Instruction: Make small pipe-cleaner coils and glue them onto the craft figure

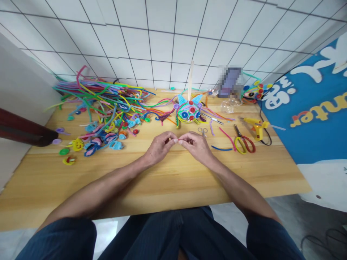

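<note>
Head: red piece (178,140) between left hand (162,145) and right hand (194,145)

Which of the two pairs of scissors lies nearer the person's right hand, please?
The small silvery scissors, just beyond the right hand. The larger pair, with one yellow and one red handle, lies farther right, beside the glue gun.

Sliver (178,140) that was red, pipe-cleaner animal (189,109) that mixed light blue, green, purple and red, blue pipe cleaner (221,148), yellow-and-red scissors (240,136), yellow glue gun (257,127), worktop (173,180) that was honey-toned and grained, wall (160,40) that was white, gridded in black
</note>
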{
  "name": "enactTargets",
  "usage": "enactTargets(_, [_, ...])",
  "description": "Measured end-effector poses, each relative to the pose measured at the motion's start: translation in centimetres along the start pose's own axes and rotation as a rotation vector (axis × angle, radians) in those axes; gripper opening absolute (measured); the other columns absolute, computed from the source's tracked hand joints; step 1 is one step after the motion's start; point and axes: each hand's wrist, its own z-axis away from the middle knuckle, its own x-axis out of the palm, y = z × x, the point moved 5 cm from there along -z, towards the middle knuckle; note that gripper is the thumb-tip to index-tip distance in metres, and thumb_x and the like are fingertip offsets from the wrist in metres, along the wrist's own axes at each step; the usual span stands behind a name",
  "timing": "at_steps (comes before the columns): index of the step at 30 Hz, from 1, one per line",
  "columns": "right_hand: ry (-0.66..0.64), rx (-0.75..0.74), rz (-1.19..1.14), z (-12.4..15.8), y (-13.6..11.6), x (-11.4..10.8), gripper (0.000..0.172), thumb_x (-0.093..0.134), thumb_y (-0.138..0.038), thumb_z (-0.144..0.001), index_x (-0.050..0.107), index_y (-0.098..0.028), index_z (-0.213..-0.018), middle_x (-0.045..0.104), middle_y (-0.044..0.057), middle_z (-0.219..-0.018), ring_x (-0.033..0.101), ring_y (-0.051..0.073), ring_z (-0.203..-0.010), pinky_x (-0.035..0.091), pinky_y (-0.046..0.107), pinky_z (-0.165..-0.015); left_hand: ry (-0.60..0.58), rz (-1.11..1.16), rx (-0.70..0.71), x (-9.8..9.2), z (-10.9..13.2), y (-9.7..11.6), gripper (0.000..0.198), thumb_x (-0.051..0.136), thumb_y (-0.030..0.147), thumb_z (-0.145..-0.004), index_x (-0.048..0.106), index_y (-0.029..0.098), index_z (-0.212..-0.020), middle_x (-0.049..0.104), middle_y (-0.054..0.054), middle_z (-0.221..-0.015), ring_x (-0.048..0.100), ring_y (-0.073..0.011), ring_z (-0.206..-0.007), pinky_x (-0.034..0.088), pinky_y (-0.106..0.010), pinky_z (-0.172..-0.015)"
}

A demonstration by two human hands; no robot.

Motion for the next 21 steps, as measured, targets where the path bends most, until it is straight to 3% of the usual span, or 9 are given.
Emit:
enactTargets(6, [-0.014, 0.054, -0.051, -0.4, 0.6, -0.9, 0.013, 0.071, -0.030, -0.089, 0.082, -0.023, -0.086, 0.068, 0.001, -0.075, 0.057, 0.014, -0.068, 0.042, 0.029, -0.064, 0.067, 0.219, -0.155, 0.5, 0.5, -1.0, 0.036, 0.069, 0.054, -0.092, 0.067, 0.018, -0.088, 0.058, 0.001, -0.075, 0.047, -0.0133, -0.068, 0.039, -0.027, -0.065])
enactTargets(11, [0.011, 0.185, -0.225, -0.1, 1.4, 0.3, 0.017, 0.074, -0.037, -0.084, 0.081, -0.022, -0.085, 0.075, 0.002, -0.076, 0.061, 0.015, -0.066, 0.045, 0.028, -0.063, 0.119, 0.335, -0.246, 0.8, 0.7, -1.0, 0.039, 0.073, 0.057, -0.087, 0.066, 0.018, -0.085, 0.053, 0.004, -0.067, 0.041, -0.0113, -0.062, 0.036, -0.025, -0.059])
enactTargets(16, [0.039, 0.256, -0.372, 0.3, 1.7, 1.6, 0.024, 0.076, -0.043, -0.079, 0.078, -0.020, -0.083, 0.077, 0.003, -0.079, 0.065, 0.016, -0.068, 0.050, 0.028, -0.065, 0.151, 0.463, -0.307, 1.6, 1.2, -1.7, 0.042, 0.077, 0.059, -0.083, 0.065, 0.018, -0.085, 0.047, 0.006, -0.061, 0.036, -0.0090, -0.054, 0.031, -0.024, -0.053])
enactTargets(21, [0.057, 0.248, -0.303, 0.3, 1.3, 1.2, 0.018, 0.071, -0.037, -0.080, 0.072, -0.019, -0.077, 0.071, 0.001, -0.070, 0.059, 0.013, -0.061, 0.045, 0.026, -0.058, 0.094, 0.412, -0.288, 1.6, 1.1, -1.6, 0.042, 0.074, 0.059, -0.085, 0.067, 0.018, -0.086, 0.050, 0.005, -0.062, 0.039, -0.0095, -0.055, 0.032, -0.024, -0.054])
